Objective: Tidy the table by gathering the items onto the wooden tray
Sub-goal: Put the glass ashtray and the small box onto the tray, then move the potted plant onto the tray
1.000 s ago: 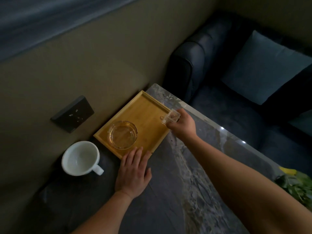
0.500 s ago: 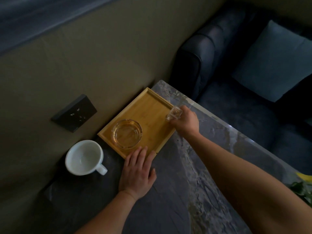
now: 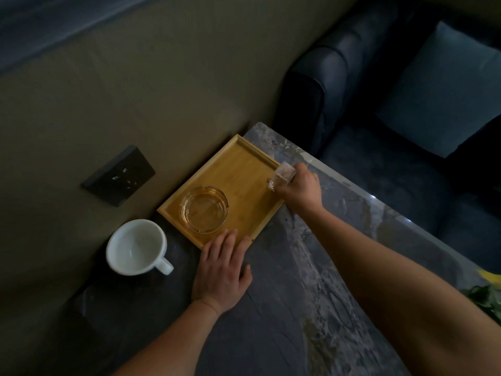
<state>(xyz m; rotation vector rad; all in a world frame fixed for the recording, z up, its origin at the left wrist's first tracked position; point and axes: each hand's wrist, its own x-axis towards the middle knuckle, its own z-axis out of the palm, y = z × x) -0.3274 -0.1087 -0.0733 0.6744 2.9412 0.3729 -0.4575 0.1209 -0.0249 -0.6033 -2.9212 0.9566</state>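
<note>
A wooden tray [image 3: 238, 169] lies on the grey marble table [image 3: 311, 280], against the wall. A round clear glass ashtray [image 3: 204, 209] sits in the tray's near left part. My right hand [image 3: 299, 189] grips a small clear plastic box [image 3: 282, 177] just over the tray's right edge; whether the box touches the tray I cannot tell. My left hand [image 3: 221, 267] lies flat on the table, fingers spread, fingertips on the tray's near corner. A white empty mug [image 3: 137, 246] stands on the table left of the tray, handle towards me.
A dark wall socket plate [image 3: 119, 175] is on the wall to the left. A dark sofa [image 3: 379, 109] with a blue-grey cushion [image 3: 444, 90] stands beyond the table's far edge. Green leaves and something yellow [image 3: 488, 291] show at the right border.
My right hand has carried the clear box slightly further over the tray's right edge. My left hand stays at the tray's near corner. The view has shifted a little.
</note>
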